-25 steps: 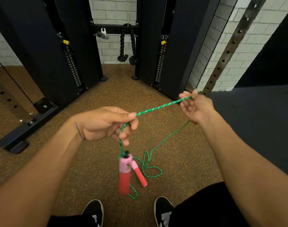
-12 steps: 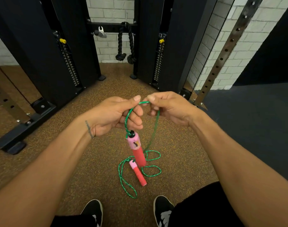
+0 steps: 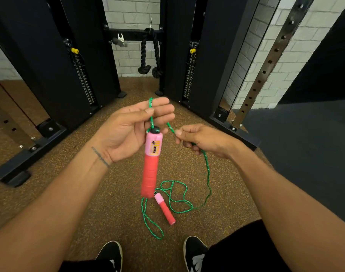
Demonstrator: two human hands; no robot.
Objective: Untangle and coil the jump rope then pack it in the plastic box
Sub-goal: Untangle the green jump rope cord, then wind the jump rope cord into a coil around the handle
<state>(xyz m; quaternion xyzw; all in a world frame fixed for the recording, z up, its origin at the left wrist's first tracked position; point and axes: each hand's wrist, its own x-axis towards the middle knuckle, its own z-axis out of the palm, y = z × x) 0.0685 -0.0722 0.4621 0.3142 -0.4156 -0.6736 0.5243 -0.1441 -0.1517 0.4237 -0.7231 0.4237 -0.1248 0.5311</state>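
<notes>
A green jump rope has two pink-and-red handles. One handle hangs upright from a short loop of rope that my left hand pinches between thumb and fingers, palm turned up. To the right, my right hand pinches the rope a little below that loop. From there the rope drops to the floor and lies in loose loops around the second handle. No plastic box is in view.
Black cable-machine columns with weight stacks stand ahead, their base rails reaching along the brown rubber floor. A perforated steel upright leans at the right beside a dark mat. My two shoes are at the bottom.
My hands came together, then my right hand slid down the rope to the right. My left hand turned palm up and now holds a rope loop, with the hanging handle higher.
</notes>
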